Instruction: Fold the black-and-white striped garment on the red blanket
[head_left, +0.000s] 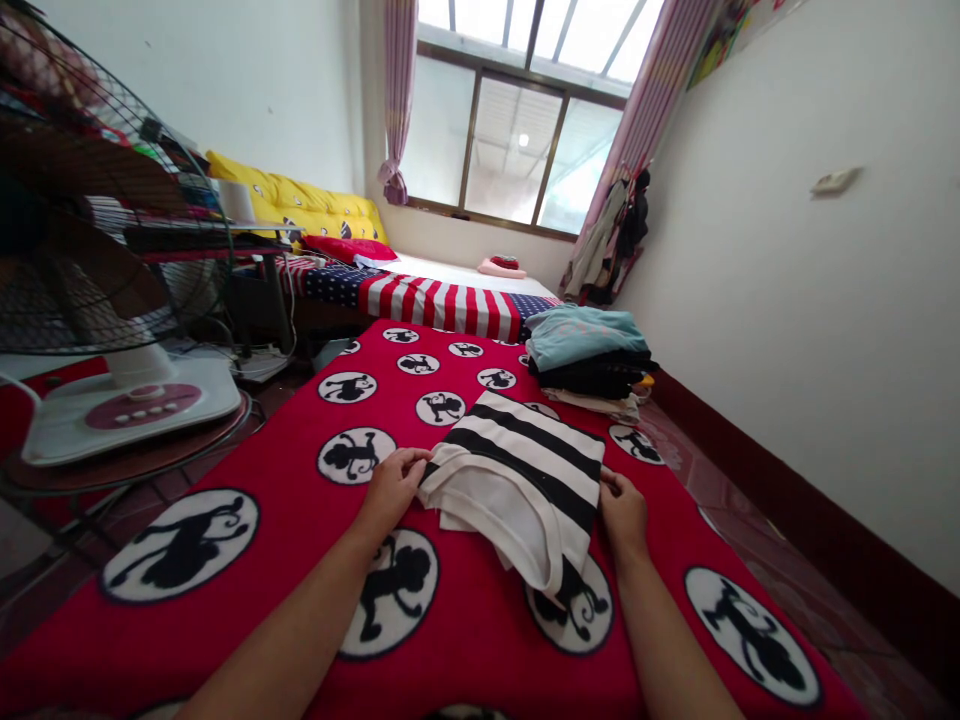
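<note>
While both forearms reach forward over the red blanket, the person's two hands sit at either side of a folded black-and-white striped garment. Left hand: fingers curled, pinching the garment's left edge near the white cuff-like fold. Right hand: fingers bent onto the garment's right edge, touching it; whether it truly grips or only presses, I cannot tell from here.

Garment position: lying on the blanket, roughly centred between the hands, folded into a compact rectangle. Black and white bands run across its upper part; a plain white layer hangs loose at the near side and overlaps one of the blanket's round monkey prints.

Surroundings noted:
- Stack of folded clothes at the far right edge of the blanket, pale blue piece on top, dark pieces beneath, well apart from the hands.
- Bed with a stars-and-stripes cover beyond the blanket, red pillow at its head, yellow padded headboard behind.
- Standing fan at the left, its white base on a low round stand.
- Window in the far wall with pink curtains either side; clothes hang in the right corner.
</note>
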